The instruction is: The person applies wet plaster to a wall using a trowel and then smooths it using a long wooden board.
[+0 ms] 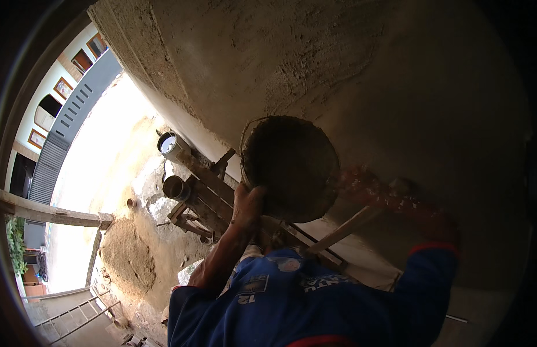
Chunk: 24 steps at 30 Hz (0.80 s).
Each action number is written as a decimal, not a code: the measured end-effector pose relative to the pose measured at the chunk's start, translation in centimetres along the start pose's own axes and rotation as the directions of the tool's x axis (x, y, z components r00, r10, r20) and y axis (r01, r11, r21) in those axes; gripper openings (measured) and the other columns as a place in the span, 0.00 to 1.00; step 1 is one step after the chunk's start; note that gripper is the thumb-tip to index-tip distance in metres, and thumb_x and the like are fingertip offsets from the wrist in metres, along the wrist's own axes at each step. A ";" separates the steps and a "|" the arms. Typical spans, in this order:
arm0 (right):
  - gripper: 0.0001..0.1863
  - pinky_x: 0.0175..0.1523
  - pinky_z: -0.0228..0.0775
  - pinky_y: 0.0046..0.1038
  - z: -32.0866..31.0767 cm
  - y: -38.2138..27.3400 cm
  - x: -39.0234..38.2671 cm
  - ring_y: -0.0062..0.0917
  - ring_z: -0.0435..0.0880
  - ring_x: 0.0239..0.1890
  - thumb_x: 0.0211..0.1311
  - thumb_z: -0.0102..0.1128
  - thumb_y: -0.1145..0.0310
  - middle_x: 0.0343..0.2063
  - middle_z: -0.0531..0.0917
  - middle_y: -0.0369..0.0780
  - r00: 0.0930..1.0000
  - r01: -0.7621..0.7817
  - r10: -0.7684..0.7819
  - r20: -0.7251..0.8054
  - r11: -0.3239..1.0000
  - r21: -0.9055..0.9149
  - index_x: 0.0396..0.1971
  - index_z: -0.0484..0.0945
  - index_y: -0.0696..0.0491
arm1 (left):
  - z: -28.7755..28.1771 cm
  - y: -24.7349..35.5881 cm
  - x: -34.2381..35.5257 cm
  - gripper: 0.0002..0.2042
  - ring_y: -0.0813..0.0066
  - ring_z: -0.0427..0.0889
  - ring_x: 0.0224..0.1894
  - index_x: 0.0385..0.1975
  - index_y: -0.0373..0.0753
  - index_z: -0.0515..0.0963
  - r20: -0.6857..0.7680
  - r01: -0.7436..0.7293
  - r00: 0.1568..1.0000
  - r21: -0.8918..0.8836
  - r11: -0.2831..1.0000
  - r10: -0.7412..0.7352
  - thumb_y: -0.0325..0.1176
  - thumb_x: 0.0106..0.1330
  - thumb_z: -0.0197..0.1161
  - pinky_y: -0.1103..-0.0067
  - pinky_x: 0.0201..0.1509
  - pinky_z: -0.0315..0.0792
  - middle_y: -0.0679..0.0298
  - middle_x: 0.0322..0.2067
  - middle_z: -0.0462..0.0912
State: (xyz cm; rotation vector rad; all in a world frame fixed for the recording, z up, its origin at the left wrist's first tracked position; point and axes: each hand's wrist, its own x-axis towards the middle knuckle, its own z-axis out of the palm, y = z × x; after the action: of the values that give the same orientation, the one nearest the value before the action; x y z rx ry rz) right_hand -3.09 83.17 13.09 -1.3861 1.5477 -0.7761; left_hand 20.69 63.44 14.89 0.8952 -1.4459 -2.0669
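A round, mortar-crusted bucket [333, 202] is held up in front of me, its mouth facing me and its inside too dark to make out. My left hand [249, 202] grips the lower left of its rim, the thumb lying over the edge. At the right side of the rim is my right hand [355, 180], touching or very close to it. Shadow and blur hide those fingers. Bright wet specks dot the right forearm [410, 203]. Beyond the bucket stands a wall [315, 52] with rough, fresh-looking plaster patches.
A plank scaffold [213, 196] runs below, with a bucket of whitish liquid [169, 143] and a dark bucket [176, 188] on its left end. Lower left are a sand heap [128, 254], a ladder [77, 318] and a wooden beam [54, 214]. A wooden post [344, 230] slants at right.
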 end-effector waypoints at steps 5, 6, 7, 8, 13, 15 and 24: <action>0.15 0.39 0.72 0.30 -0.4 -5.6 -0.4 0.32 0.78 0.34 0.54 0.53 0.64 0.31 0.77 0.42 0.952 -0.120 -0.006 -0.305 0.912 -0.392 0.42 0.72 0.50 | -1.1 0.0 0.4 0.09 0.81 0.72 0.20 0.34 0.35 0.73 0.007 0.037 0.999 -0.031 0.999 -0.036 0.25 0.52 0.51 0.84 0.22 0.68 0.68 0.23 0.74; 0.15 0.44 0.72 0.30 -0.6 -8.4 -0.6 0.34 0.79 0.41 0.55 0.54 0.64 0.37 0.78 0.43 0.940 -0.301 0.135 -0.315 0.765 -0.570 0.43 0.71 0.50 | -1.0 0.5 0.2 0.09 0.81 0.72 0.20 0.33 0.36 0.73 0.031 0.037 0.999 -0.037 0.999 -0.036 0.25 0.52 0.51 0.84 0.22 0.68 0.69 0.23 0.74; 0.15 0.44 0.72 0.30 -1.1 -8.8 -0.9 0.34 0.79 0.41 0.55 0.54 0.64 0.37 0.78 0.43 0.936 -0.304 0.125 -0.330 0.759 -0.575 0.43 0.71 0.50 | 0.1 1.4 -0.2 0.08 0.82 0.72 0.20 0.32 0.36 0.74 -0.031 0.042 0.998 -0.121 0.992 -0.046 0.25 0.52 0.51 0.84 0.22 0.68 0.69 0.22 0.73; 0.17 0.44 0.71 0.31 -1.2 -9.1 -1.5 0.36 0.79 0.39 0.54 0.55 0.63 0.34 0.78 0.44 0.923 -0.322 0.137 -0.360 0.788 -0.525 0.44 0.71 0.51 | 0.1 1.2 -0.1 0.08 0.82 0.72 0.20 0.32 0.36 0.74 -0.019 0.046 0.999 -0.118 0.992 -0.049 0.25 0.52 0.51 0.84 0.22 0.68 0.69 0.22 0.73; 0.20 0.43 0.71 0.32 -3.3 -13.7 -3.7 0.37 0.79 0.38 0.52 0.58 0.62 0.34 0.79 0.44 0.899 -0.348 0.090 -0.428 0.739 -0.577 0.44 0.71 0.54 | 0.3 1.6 0.1 0.12 0.74 0.77 0.27 0.34 0.29 0.73 0.029 0.075 0.997 -0.029 0.997 -0.074 0.28 0.53 0.53 0.79 0.28 0.72 0.60 0.28 0.78; 0.20 0.42 0.71 0.33 -4.3 -14.0 -5.6 0.36 0.80 0.37 0.50 0.59 0.63 0.33 0.79 0.45 0.840 -0.344 -0.103 -0.532 0.658 -0.670 0.43 0.71 0.54 | 1.4 2.8 -0.1 0.11 0.74 0.76 0.26 0.34 0.29 0.73 0.062 0.066 0.996 -0.099 0.993 -0.060 0.28 0.53 0.53 0.79 0.28 0.72 0.61 0.28 0.77; 0.22 0.39 0.72 0.28 -7.5 -31.5 -9.8 0.31 0.81 0.35 0.46 0.63 0.68 0.32 0.80 0.44 0.900 -0.242 -0.068 -0.430 0.743 -0.624 0.43 0.72 0.58 | 0.5 1.3 1.1 0.09 0.79 0.75 0.22 0.34 0.34 0.73 0.077 0.049 0.996 -0.083 0.995 -0.042 0.26 0.55 0.51 0.83 0.24 0.70 0.67 0.25 0.76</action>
State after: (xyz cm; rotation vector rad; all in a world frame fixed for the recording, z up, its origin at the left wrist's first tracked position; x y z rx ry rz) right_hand 3.13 86.32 46.19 -1.6940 2.3930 -0.4876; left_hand 19.64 62.57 15.93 0.8321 -1.3761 -2.1998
